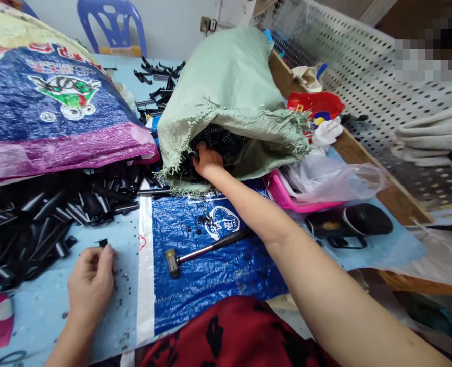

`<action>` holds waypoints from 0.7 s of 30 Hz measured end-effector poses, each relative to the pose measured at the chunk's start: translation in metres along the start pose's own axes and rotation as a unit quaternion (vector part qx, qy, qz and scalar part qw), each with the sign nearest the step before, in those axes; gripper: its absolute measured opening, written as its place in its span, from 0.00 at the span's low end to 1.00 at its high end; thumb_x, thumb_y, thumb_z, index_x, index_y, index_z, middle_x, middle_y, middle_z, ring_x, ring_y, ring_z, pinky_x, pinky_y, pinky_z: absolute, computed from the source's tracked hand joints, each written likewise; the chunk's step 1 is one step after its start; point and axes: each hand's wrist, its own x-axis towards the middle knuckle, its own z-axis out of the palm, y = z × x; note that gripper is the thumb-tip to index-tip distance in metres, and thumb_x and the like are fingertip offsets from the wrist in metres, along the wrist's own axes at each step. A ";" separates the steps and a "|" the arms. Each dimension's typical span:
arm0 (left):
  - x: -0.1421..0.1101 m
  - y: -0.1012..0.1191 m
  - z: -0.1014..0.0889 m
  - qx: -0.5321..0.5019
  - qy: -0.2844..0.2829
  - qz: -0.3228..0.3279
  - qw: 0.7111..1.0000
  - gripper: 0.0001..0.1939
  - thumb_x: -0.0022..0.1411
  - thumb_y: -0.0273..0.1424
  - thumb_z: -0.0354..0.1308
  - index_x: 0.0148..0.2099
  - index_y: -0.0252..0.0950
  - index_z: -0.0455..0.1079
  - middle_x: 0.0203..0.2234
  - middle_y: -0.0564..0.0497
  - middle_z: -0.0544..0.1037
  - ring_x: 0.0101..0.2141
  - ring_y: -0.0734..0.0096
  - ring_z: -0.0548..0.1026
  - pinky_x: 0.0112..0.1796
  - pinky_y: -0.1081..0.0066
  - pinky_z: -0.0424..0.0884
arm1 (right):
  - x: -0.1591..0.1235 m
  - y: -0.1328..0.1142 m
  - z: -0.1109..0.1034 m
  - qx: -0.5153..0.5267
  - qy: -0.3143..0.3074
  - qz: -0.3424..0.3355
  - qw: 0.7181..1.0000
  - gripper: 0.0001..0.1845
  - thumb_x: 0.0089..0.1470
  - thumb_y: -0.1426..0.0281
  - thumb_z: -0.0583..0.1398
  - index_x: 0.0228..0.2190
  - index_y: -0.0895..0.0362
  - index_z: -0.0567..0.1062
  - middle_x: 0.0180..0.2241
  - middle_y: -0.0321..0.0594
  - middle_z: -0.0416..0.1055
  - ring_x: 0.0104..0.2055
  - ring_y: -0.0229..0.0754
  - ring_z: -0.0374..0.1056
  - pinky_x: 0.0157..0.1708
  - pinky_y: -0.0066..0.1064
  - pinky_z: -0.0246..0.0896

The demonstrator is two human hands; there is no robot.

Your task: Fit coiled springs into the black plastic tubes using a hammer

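Observation:
My right hand (207,159) reaches across the table into the open mouth of a pale green woven sack (233,86); its fingers are buried among small black parts (220,140) inside and I cannot see them. My left hand (91,280) rests near the table's front edge with its fingers curled, pinching a small black piece (103,242). A pile of black plastic tubes (42,214) lies just beyond the left hand. A small hammer (206,250) lies on a blue woven sheet (210,275) between my arms.
A big blue and purple printed sack (50,112) lies at the left over the tubes. More black parts (157,81) are at the back. A pink tray (287,196), clear plastic bag (333,178), black cup (358,220) and perforated white panel (363,66) stand at the right.

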 end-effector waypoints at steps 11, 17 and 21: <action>-0.025 0.044 0.025 -0.320 -0.156 -0.153 0.922 0.29 0.54 0.51 0.72 0.49 0.37 0.73 0.23 0.55 0.77 0.18 0.75 0.68 0.22 0.75 0.65 | -0.134 0.038 -0.021 0.647 0.064 0.144 0.746 0.33 0.46 0.36 0.68 0.31 0.54 0.75 0.26 0.31 0.69 0.28 0.34 0.64 0.30 0.28 0.62; -0.048 0.055 0.051 -0.301 -0.238 -0.100 0.918 0.26 0.62 0.51 0.67 0.51 0.36 0.74 0.25 0.55 0.77 0.18 0.79 0.67 0.24 0.75 0.63 | -0.198 0.004 -0.018 0.749 -0.167 0.287 0.574 0.35 0.53 0.34 0.63 0.34 0.56 0.74 0.22 0.29 0.67 0.20 0.32 0.60 0.20 0.25 0.57; -0.055 0.056 0.058 -0.306 -0.220 -0.091 0.922 0.23 0.64 0.50 0.66 0.46 0.35 0.74 0.24 0.56 0.76 0.17 0.80 0.66 0.24 0.76 0.62 | -0.215 -0.003 -0.017 0.737 -0.218 0.252 0.588 0.33 0.54 0.38 0.65 0.34 0.57 0.73 0.23 0.28 0.67 0.20 0.30 0.60 0.19 0.23 0.55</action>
